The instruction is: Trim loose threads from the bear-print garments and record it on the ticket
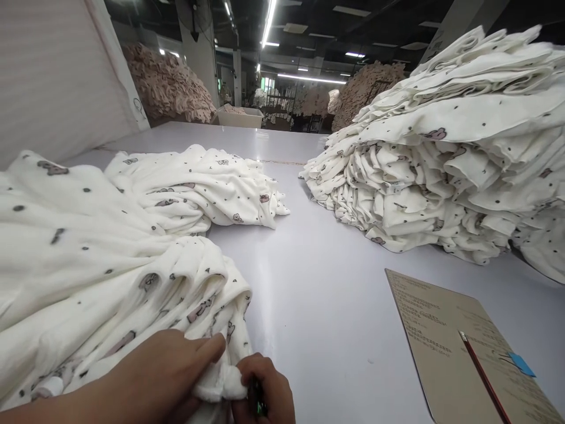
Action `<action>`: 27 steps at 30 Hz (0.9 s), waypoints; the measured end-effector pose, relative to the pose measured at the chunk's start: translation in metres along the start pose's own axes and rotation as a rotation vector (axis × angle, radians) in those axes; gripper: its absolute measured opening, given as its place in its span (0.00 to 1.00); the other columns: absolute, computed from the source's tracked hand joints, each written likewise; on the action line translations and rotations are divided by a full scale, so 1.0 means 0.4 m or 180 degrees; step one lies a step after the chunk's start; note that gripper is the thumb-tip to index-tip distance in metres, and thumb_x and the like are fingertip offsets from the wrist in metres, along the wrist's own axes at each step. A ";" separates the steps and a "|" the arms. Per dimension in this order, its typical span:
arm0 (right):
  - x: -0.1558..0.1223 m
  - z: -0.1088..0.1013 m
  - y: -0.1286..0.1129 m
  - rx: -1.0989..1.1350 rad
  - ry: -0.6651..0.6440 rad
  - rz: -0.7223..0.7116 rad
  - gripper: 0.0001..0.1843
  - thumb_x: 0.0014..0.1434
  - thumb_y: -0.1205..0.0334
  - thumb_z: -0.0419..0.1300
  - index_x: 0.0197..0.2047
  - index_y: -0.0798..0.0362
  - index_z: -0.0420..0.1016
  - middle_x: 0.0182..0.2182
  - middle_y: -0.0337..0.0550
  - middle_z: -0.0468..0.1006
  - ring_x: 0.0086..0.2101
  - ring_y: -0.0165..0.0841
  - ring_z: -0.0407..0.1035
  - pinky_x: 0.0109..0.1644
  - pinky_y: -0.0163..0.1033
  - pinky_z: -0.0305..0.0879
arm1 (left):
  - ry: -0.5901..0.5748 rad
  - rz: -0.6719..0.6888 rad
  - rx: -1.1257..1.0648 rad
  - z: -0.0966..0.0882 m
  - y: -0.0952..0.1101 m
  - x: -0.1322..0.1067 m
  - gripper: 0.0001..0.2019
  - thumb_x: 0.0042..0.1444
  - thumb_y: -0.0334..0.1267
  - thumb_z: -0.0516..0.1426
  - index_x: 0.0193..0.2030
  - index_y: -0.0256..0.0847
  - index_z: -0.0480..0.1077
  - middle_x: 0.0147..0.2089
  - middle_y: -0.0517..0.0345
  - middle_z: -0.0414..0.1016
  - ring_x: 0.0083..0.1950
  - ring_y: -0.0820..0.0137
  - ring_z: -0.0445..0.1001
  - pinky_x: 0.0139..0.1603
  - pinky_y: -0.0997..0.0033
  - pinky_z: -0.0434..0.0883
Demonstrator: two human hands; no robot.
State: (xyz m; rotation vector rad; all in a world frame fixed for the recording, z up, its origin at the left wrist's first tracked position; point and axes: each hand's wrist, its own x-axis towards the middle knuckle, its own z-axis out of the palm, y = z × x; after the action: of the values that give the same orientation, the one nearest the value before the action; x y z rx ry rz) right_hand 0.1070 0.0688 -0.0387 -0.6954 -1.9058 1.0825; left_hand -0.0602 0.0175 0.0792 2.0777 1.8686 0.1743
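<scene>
White fabric printed with small animals and dots (185, 282) lies in loose folds across the left side of the table. At the bottom of the head view, my left hand (159, 371) is closed on a bunched edge of it, thumb on top. Close beside it, my right hand (269, 386) is wrapped around a small dark tool with a green glint (256, 397). Its kind is mostly hidden by my fingers. My right fingertips meet the bunched white edge.
A tall stack of the same printed fabric (419, 171) rises on the right of the white table (309, 294). Nearer, a brown clipboard (436, 341) carries a red-and-black pencil (483, 374) and a blue tab (522, 364). Pinkish piles (170, 85) and a white bin (241, 118) stand behind.
</scene>
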 end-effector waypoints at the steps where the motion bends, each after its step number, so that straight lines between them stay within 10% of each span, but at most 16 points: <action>1: 0.004 -0.006 -0.002 0.0019 -0.0163 0.0129 0.03 0.54 0.64 0.56 0.32 0.48 0.63 0.24 0.34 0.69 0.22 0.29 0.63 0.24 0.30 0.58 | -0.0066 -0.0001 0.0015 0.001 0.000 -0.001 0.08 0.52 0.33 0.50 0.36 0.46 0.68 0.30 0.61 0.78 0.28 0.65 0.76 0.31 0.73 0.69; 14: 0.031 -0.086 -0.041 -0.0578 -0.1277 0.0345 0.31 0.58 0.30 0.45 0.26 0.49 0.67 0.24 0.35 0.70 0.23 0.28 0.66 0.24 0.32 0.53 | -0.0547 -0.0150 0.0140 0.014 0.026 0.014 0.09 0.52 0.28 0.51 0.33 0.44 0.69 0.30 0.60 0.78 0.30 0.66 0.76 0.31 0.73 0.66; 27: 0.060 -0.095 -0.072 -0.1165 -0.1893 0.0613 0.09 0.53 0.50 0.62 0.30 0.45 0.73 0.29 0.32 0.77 0.25 0.31 0.73 0.24 0.33 0.48 | -0.0613 -0.0062 0.0041 0.011 0.029 0.011 0.09 0.52 0.28 0.52 0.35 0.43 0.70 0.34 0.61 0.78 0.33 0.67 0.76 0.34 0.73 0.67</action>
State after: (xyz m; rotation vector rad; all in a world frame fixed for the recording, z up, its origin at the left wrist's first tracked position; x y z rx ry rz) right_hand 0.1252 0.0894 0.0068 -0.8339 -2.6354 1.1573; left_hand -0.0475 0.0203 0.0784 2.0057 1.7782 -0.0416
